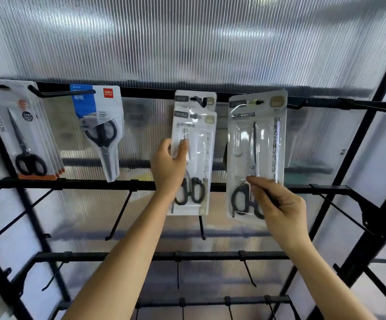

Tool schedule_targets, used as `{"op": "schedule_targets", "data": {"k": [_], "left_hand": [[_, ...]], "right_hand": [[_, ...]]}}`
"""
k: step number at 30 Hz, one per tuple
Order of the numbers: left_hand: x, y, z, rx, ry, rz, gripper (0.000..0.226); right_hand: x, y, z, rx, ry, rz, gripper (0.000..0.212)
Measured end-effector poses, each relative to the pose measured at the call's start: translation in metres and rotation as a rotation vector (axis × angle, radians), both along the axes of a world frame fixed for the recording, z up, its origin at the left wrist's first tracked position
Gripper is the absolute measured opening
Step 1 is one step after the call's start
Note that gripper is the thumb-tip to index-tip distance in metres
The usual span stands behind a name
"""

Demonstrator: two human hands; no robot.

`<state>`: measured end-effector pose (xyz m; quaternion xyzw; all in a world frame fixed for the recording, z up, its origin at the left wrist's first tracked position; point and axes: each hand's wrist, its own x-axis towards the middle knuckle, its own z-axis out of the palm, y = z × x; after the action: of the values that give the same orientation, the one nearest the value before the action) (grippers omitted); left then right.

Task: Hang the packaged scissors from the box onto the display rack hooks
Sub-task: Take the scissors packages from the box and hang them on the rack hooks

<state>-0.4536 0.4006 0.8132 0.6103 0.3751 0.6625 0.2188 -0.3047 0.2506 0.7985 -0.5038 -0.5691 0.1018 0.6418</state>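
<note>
Head view: left hand (167,167) raised, fingers curled round the edge of a small clear blister pack of black-handled scissors (193,162) below the black metal display rack's top rail (148,93). Right hand (279,204) pinches a larger clear scissors pack (256,146) low down, its top at the rail. A second small pack (195,99) hangs behind the first. Further left on the rail: one blue-and-white scissors pack (97,125) and an orange-edged stack (23,135), count unclear.
</note>
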Motion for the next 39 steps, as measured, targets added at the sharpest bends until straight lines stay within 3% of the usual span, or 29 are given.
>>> {"op": "schedule_targets", "data": {"k": [4,9,12,21,30,39], "left_hand": [[0.008,0.029,-0.008,-0.091,0.042,0.013,0.031],[0.017,0.035,-0.005,-0.228,0.174,0.042,0.03],[0.014,0.032,-0.008,-0.283,0.185,0.056,0.055],[-0.03,-0.003,-0.02,-0.045,0.11,0.044,0.029],[-0.033,0.003,-0.013,0.037,0.057,0.01,0.024],[-0.033,-0.048,-0.005,0.568,-0.024,-0.016,0.02]], "right_hand": [[0.0,-0.008,0.0,0.015,-0.016,0.032,0.044],[-0.002,-0.012,-0.002,0.072,0.028,0.1,0.07],[-0.007,-0.014,-0.002,0.096,0.051,0.165,0.069],[-0.037,-0.017,-0.001,0.192,0.194,0.251,0.066],[-0.045,-0.015,-0.001,0.179,0.202,0.209,0.065],[-0.029,-0.019,-0.002,0.163,0.201,0.105,0.066]]}}
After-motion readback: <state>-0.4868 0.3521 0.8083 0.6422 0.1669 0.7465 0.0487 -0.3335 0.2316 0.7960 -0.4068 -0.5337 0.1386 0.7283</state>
